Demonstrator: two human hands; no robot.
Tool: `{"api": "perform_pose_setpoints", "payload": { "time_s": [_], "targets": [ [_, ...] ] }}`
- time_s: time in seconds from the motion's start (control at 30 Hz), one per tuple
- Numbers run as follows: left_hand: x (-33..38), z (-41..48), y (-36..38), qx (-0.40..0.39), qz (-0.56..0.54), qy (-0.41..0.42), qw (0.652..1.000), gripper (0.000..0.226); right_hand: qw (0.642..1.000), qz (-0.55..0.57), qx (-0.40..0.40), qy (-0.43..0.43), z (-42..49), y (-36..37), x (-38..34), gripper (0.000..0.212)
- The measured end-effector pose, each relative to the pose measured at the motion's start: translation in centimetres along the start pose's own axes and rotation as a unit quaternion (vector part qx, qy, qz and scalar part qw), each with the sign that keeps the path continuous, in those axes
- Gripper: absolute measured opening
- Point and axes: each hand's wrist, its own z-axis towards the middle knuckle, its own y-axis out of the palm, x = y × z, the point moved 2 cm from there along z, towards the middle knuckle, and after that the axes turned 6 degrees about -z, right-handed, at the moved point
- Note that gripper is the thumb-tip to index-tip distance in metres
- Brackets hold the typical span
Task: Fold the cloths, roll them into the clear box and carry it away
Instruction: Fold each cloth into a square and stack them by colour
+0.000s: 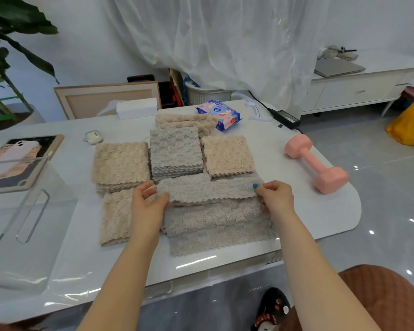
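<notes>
Head view: grey cloth [208,191] between fingers [270,186]

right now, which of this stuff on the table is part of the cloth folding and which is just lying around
Part of the job: grey cloth, gripped at its ends by the left hand and right hand; grey pile beneath it; folded grey stack; folded beige stacks; clear box.

Just lying about: pink dumbbell; wipes pack; tablet; earbud case; power adapter.
</notes>
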Motion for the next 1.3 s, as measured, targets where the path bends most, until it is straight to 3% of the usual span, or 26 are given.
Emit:
{"api": "perform_pose_setpoints", "payload": {
  "time_s": [0.13,0.23,0.33,0.43,0.53,0.77,0.93,1.07,1.3],
  "targets": [
    [2.7,2.1,1.1,-0.032,0.000,0.069,0.997,0.044,0.979,0.185,-0.080,0.008,0.7,-0.8,-3.7,0.011],
    [4.0,1.7,1.3,-0.078,-0.012,0.134,0.988,0.046,0.942,0.296,-0.156,-0.028,-0.3,-2.9,-5.7,0.022],
    [2.0,-1.2,0.4,-0.094,0.011,0.166,0.982,0.048,0.966,0.187,-0.175,-0.042,-2.6,-4.9,-3.4,0.021],
    [-3.0,-5.4,-1.2,-0.033,0.041,0.115,0.992,0.043,0.991,0.055,-0.123,0.027,-5.0,-5.8,1.5,0.017],
    [-6.4,-7.1,-2.0,0.017,0.082,0.071,0.994,0.038,0.993,0.035,-0.084,0.074,-5.9,-5.7,4.2,0.010],
    [-6.9,-5.5,-3.3,-0.010,0.232,0.011,0.973,0.043,0.998,-0.018,-0.037,0.051,-4.9,-6.0,4.8,0.006],
    [-7.1,-5.8,-3.1,-0.014,0.301,0.018,0.953,0.049,0.994,-0.095,-0.008,0.056,-4.7,-5.1,6.2,0.026],
    [-6.7,-5.2,-2.3,-0.030,0.359,0.031,0.932,0.025,0.998,-0.056,-0.022,0.036,-5.3,-4.2,5.9,0.011],
    [-6.9,-4.8,-2.1,-0.020,0.352,-0.026,0.935,0.030,0.998,-0.051,0.014,0.021,-5.0,-4.3,5.9,0.009]
  ]
}}
